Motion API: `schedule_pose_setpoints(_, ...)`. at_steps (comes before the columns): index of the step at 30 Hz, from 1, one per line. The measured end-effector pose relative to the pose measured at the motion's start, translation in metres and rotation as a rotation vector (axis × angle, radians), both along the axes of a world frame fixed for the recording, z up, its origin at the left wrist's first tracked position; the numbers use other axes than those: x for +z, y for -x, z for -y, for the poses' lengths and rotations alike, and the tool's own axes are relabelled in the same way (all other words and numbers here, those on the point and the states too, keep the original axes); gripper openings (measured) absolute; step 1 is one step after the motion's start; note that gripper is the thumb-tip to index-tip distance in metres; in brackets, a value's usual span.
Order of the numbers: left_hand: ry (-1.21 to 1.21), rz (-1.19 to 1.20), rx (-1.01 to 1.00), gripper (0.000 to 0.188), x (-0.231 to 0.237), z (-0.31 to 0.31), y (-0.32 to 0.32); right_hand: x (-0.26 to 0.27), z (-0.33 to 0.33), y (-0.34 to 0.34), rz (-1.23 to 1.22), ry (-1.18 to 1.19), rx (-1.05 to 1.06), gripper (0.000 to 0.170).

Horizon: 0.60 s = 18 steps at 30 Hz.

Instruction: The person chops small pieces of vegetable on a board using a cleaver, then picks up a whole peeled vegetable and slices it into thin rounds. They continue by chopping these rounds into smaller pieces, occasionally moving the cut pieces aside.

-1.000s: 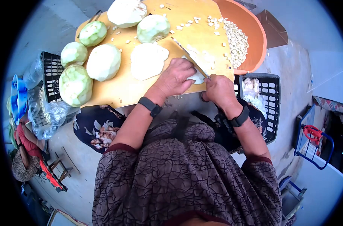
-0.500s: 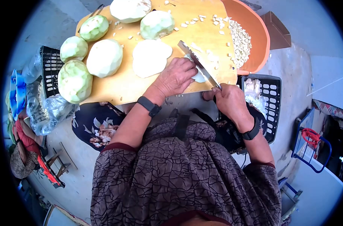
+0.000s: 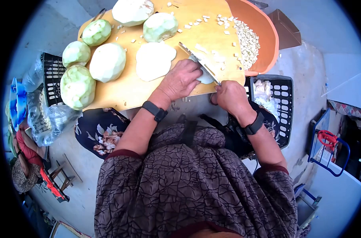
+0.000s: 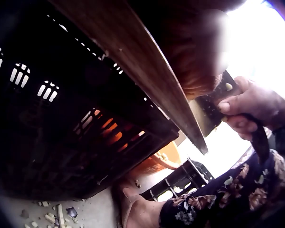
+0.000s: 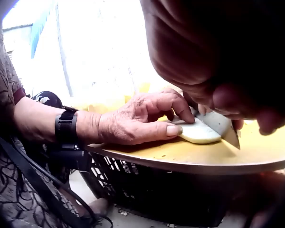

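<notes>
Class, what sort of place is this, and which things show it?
Probably an informal food-preparation spot, perhaps at a home: peeled vegetables on a yellow board, an orange basin of diced pieces, and a black crate.

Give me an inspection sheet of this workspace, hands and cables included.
Surface: yellow board, strewn with small pieces.
Job's things: knife at a pale slice; six peeled vegetables; a larger flat slice; orange tub holding diced pieces.
Clutter: stray bits on the board, scraps on the floor.
Hands: left hand holds the pale slice; right hand grips the knife.
Cables: thin dark cord beside the clothing; its ends can't be traced.
Surroundings: black crates, cardboard box, another person at the far left.
</notes>
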<state>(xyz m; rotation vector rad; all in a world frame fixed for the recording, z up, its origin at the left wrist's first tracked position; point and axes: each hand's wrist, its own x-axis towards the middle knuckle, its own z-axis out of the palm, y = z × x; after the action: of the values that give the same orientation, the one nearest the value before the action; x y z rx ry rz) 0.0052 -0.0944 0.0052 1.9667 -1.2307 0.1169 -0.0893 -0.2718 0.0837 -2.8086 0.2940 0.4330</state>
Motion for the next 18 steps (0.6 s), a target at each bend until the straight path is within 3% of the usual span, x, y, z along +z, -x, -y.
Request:
schedule_pose_setpoints(5,0.000,-0.035,-0.022,0.030,-0.004,-0.005,-0.001,0.011,-0.008,-0.008,-0.050,0.023,0.008,0.023)
schedule_pose_setpoints(18,0.020,0.045,-0.021,0.023,-0.006,-0.005,-0.001,-0.004,-0.009,-0.007,0.100,0.009,-0.040,0.030)
